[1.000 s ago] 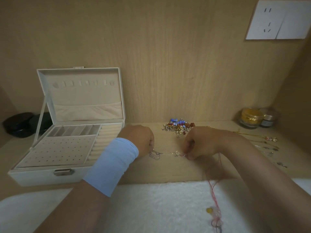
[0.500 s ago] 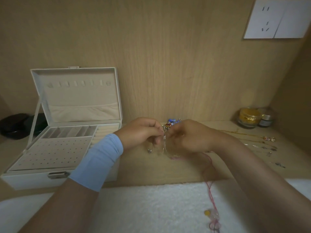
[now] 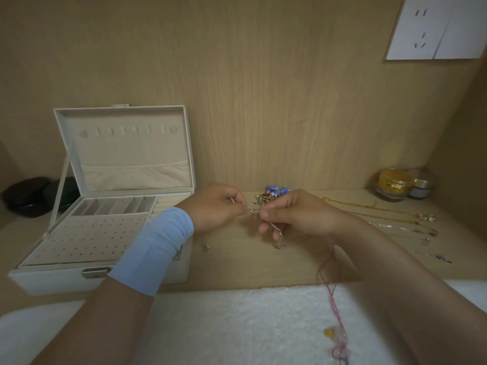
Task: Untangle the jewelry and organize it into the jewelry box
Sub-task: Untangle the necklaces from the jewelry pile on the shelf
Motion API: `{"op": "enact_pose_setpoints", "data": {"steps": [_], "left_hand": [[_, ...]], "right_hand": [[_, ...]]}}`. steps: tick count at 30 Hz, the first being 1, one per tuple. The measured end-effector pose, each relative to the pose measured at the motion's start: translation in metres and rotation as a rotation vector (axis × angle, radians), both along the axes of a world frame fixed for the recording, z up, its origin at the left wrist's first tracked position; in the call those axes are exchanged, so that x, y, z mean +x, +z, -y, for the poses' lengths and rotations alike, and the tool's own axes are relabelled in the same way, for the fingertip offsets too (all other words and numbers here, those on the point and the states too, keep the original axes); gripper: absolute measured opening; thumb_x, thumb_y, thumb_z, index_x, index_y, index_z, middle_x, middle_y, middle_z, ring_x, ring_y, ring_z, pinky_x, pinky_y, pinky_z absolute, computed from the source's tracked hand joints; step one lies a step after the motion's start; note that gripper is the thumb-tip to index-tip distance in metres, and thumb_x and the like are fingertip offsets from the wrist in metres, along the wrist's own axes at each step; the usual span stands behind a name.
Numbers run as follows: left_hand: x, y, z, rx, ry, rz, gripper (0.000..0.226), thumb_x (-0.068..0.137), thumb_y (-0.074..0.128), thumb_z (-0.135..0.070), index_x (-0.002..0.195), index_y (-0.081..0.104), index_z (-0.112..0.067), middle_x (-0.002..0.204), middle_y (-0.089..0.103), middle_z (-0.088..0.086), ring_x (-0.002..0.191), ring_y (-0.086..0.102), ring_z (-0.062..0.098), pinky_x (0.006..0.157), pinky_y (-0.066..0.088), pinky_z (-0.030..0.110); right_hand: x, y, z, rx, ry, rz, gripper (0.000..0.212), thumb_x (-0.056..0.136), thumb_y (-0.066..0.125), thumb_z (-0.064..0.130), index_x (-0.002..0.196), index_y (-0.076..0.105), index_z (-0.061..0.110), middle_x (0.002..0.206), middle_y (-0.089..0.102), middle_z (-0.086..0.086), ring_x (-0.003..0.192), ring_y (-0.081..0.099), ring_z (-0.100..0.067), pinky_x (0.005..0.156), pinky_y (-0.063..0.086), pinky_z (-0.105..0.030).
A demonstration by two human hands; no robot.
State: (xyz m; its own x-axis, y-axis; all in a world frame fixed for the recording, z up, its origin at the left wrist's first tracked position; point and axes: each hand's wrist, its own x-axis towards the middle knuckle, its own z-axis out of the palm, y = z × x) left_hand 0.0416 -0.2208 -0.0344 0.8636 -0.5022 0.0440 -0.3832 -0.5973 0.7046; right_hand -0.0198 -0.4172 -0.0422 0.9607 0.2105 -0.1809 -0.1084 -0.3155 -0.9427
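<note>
Recess lined in pale wood grain: back wall, a side wall closing in at right, and a flat wooden shelf (image 3: 237, 262). A white socket plate (image 3: 434, 27) is fixed high on the back wall at right. The shelf's front edge meets a white fleecy cloth (image 3: 210, 327).

The left part of the shelf is taken by a white rectangular jewelry box (image 3: 52, 279). Its lid stands upright, and a perforated cream panel and slotted compartments are exposed. Bare wood runs from the box's right wall to a row of gold and silver necklaces laid out straight (image 3: 382, 214) at right. Both hands are raised over this strip.

A heap of tangled jewelry with blue and red beads (image 3: 272, 194) sits against the back wall, just behind the hands.

The left hand (image 3: 213, 206), above a light blue wristband (image 3: 155, 248), pinches one end of a thin silver chain (image 3: 275, 229) between thumb and forefinger, the other fingers curled. The right hand (image 3: 297, 217) pinches the same chain right beside it. The rest of the chain hangs below the right fingers. It looks fine and bright, and its links are too small to make out.

A small silver charm (image 3: 206, 247) shows near the box, but whether it is joined to the chain cannot be told.

A red cord with yellow and pink beads (image 3: 334, 306) trails across the cloth. A gold-lidded glass jar (image 3: 394, 184) and a smaller silver-capped jar (image 3: 421, 187) occupy the right rear corner.
</note>
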Motion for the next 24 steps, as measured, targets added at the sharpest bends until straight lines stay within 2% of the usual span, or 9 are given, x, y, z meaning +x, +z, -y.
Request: {"op": "enact_pose_setpoints", "data": {"steps": [2,5,8,10,11,13,15,20,24], "left_hand": [[-0.001,0.001,-0.002,0.042,0.003,0.018,0.012,0.088,0.068,-0.028,0.087,0.074,-0.019,0.068,0.059,-0.013,0.065,0.052,0.002,0.063,0.039,0.017],[-0.001,0.002,-0.003,0.083,0.005,0.039,0.012,0.087,0.067,-0.029,0.086,0.075,-0.02,0.075,0.064,-0.008,0.07,0.056,0.008,0.066,0.043,0.02],[0.0,0.0,-0.003,0.07,0.029,-0.007,0.011,0.086,0.067,-0.025,0.082,0.073,-0.018,0.065,0.063,-0.008,0.062,0.059,0.014,0.063,0.05,0.027],[0.001,-0.002,-0.002,0.031,0.04,-0.079,0.01,0.085,0.066,-0.022,0.079,0.071,-0.016,0.057,0.061,-0.006,0.055,0.06,0.018,0.064,0.056,0.035],[0.001,-0.003,-0.001,0.021,0.041,-0.101,0.009,0.085,0.066,-0.02,0.079,0.07,-0.016,0.059,0.063,-0.003,0.055,0.061,0.018,0.066,0.057,0.036],[0.002,-0.006,-0.001,0.054,0.024,-0.081,0.009,0.085,0.065,-0.021,0.079,0.07,-0.018,0.063,0.065,-0.003,0.059,0.062,0.014,0.068,0.054,0.031],[0.002,-0.007,0.0,0.114,-0.016,-0.019,0.009,0.086,0.065,-0.024,0.082,0.073,-0.021,0.066,0.062,-0.011,0.065,0.057,0.008,0.066,0.046,0.024],[0.001,-0.009,0.002,0.058,-0.04,0.004,0.017,0.087,0.066,-0.024,0.074,0.07,-0.033,0.057,0.053,-0.019,0.061,0.047,0.001,0.061,0.036,0.019],[-0.002,-0.006,0.004,0.019,-0.022,0.008,0.014,0.088,0.064,-0.025,0.077,0.072,-0.028,0.063,0.06,-0.019,0.066,0.053,0.002,0.064,0.039,0.02]], "right_hand": [[-0.001,0.0,-0.001,-0.022,0.003,-0.028,0.018,0.096,0.065,0.026,0.093,0.076,0.013,0.062,0.07,0.001,0.057,0.061,-0.019,0.06,0.055,-0.028],[-0.001,-0.001,-0.002,-0.121,-0.013,-0.016,0.021,0.097,0.064,0.028,0.088,0.078,0.014,0.057,0.064,-0.001,0.057,0.059,-0.021,0.059,0.055,-0.027],[-0.001,-0.002,-0.003,-0.155,-0.029,0.005,0.022,0.096,0.062,0.025,0.08,0.076,0.02,0.066,0.068,-0.006,0.053,0.056,-0.019,0.055,0.051,-0.025],[-0.001,0.0,-0.004,-0.14,-0.018,0.026,0.021,0.096,0.061,0.023,0.08,0.074,0.02,0.073,0.07,-0.001,0.051,0.053,-0.017,0.055,0.049,-0.027],[-0.002,0.001,-0.004,-0.146,-0.014,0.044,0.02,0.096,0.06,0.023,0.081,0.073,0.018,0.069,0.069,0.005,0.05,0.052,-0.016,0.054,0.049,-0.027],[-0.002,0.002,-0.004,-0.179,-0.028,0.088,0.022,0.098,0.059,0.023,0.081,0.07,0.014,0.054,0.06,0.014,0.045,0.05,-0.014,0.049,0.047,-0.025],[0.0,0.001,-0.004,-0.188,-0.087,0.141,0.026,0.098,0.059,0.025,0.08,0.07,0.01,0.048,0.052,0.014,0.041,0.046,-0.014,0.046,0.043,-0.025],[0.002,-0.002,-0.003,-0.193,-0.137,0.237,0.03,0.1,0.055,0.025,0.078,0.071,0.013,0.068,0.068,0.004,0.036,0.036,-0.003,0.036,0.03,-0.017],[0.004,-0.002,-0.004,-0.195,-0.122,0.204,0.034,0.104,0.044,0.029,0.087,0.063,0.006,0.074,0.074,-0.003,0.04,0.033,-0.007,0.036,0.028,-0.019]]}}
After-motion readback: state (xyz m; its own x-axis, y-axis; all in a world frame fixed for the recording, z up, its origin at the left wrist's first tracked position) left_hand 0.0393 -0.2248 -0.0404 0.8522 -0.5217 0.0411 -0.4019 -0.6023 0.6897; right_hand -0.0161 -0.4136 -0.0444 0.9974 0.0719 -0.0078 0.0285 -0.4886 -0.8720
